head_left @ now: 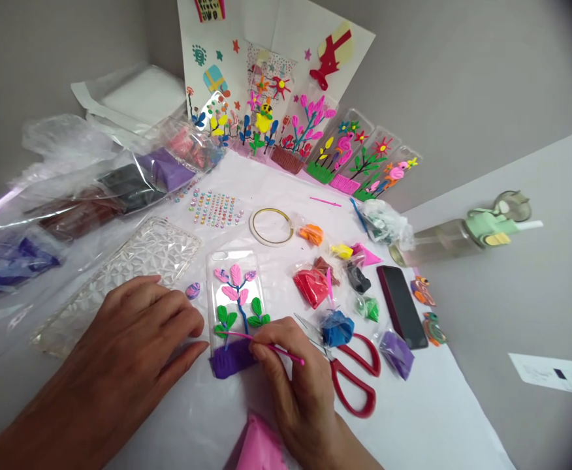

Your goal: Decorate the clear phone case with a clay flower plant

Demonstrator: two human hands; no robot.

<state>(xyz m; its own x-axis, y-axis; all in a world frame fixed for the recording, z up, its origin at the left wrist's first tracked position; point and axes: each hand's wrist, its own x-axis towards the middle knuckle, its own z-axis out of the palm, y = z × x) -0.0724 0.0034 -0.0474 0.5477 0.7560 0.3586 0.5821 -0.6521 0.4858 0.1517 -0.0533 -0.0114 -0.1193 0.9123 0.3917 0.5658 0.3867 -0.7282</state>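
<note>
While the right hand (pixel 298 378) is working: its thumb and finger are pinching a thin pink stick (pixel 286 354) tight, and its other fingers are curling in.
Pink stick end: it is lying over the left green leaves (pixel 230 320), and the other end is poking out past the fingers.
Clear phone case (pixel 255 290): it is lying flat on the white table (pixel 428 405), between the two hands.
Flower: pink leaves (pixel 236 275) are sitting around the top of a blue stem (pixel 245 320), and green leaves are growing low on both sides.
Purple strip (pixel 232 362): it is covering the bottom of the case, and the right fingertips are hiding its right end, so touching is hard to tell.
Left hand (pixel 143 333): it is resting palm down just beside the case, its fingers bending loosely, half open, and seeming to hold nothing, though its underside is not showing.
Bumpy clear case (pixel 153 254): it is lying partly under the left hand.
Little oval (pixel 193 290): it is lying near the left fingers, showing pink and blue.
Red-handled scissors (pixel 333 365): they are lying beside the right hand, and a blue lump (pixel 338 328) is sitting by their blades.
Dark phone (pixel 403 307): it is lying farther right.
Decorated cases (pixel 310 124): they are standing in a row behind.
</note>
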